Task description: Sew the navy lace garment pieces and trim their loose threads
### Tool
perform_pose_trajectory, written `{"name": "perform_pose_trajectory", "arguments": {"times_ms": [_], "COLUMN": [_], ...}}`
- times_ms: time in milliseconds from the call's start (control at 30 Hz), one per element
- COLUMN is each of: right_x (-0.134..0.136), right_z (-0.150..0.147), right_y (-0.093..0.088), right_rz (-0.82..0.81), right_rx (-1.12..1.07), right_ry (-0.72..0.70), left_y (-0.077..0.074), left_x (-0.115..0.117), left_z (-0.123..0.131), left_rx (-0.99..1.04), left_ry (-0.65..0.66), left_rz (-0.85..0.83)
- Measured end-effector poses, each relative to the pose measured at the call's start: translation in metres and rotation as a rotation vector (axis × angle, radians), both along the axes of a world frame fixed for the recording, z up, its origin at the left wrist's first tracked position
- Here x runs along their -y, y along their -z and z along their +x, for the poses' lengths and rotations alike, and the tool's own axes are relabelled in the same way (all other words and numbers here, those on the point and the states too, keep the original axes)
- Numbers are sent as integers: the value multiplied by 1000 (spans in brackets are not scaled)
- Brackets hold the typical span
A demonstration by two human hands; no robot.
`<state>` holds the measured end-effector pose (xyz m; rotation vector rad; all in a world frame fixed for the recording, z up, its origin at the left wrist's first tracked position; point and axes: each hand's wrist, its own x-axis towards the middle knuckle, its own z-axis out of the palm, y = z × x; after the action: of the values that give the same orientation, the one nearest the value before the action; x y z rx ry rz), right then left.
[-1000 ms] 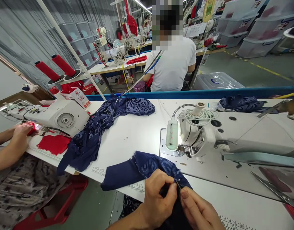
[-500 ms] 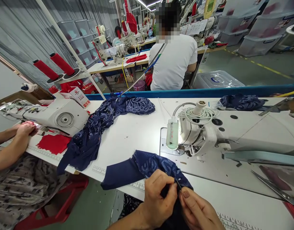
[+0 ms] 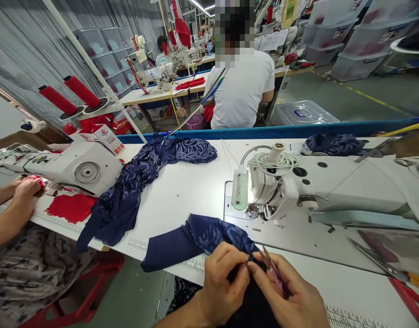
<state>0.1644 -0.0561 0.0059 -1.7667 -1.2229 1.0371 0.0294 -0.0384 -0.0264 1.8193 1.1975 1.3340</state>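
Note:
A navy fabric piece with a lighter leaf-like pattern and a plain strip lies over the table's front edge. My left hand is closed in a pinch on its right-hand edge. Close beside it, my right hand holds a pair of small scissors with pinkish handles, their blades pointing up and away from the cloth. The right thumb and forefinger also meet at the fabric edge, right by the left fingertips. What lies between the fingertips is too small to make out.
A white sewing machine stands just beyond my hands. Large scissors with orange handles lie at the right. More navy garments are heaped at the left. There, a co-worker's hands are at another machine.
My right hand has turned, so the small scissors now show with their blades upward; before, only a dark tip showed at the cloth. My left hand keeps its pinch. The view has shifted slightly.

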Motion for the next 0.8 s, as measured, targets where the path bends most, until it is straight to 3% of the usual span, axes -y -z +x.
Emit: {"name": "perform_pose_trajectory", "arguments": {"times_ms": [100, 233, 533, 667, 800], "right_x": [-3, -1, 5, 2, -7], "right_z": [-2, -2, -5, -6, -2], "right_y": [1, 7, 18, 19, 21], "right_rz": [22, 29, 90, 69, 34], "right_rx": [-14, 22, 137, 126, -34], "right_ry": [-48, -57, -80, -88, -90], "left_y": [3, 4, -2, 2, 2], "left_x": [1, 4, -5, -6, -3], "left_z": [0, 0, 0, 0, 1], "left_rx": [-1, 22, 264, 241, 208], "left_ry": [33, 36, 117, 105, 85], "left_rz": [37, -48, -636, -661, -638]}}
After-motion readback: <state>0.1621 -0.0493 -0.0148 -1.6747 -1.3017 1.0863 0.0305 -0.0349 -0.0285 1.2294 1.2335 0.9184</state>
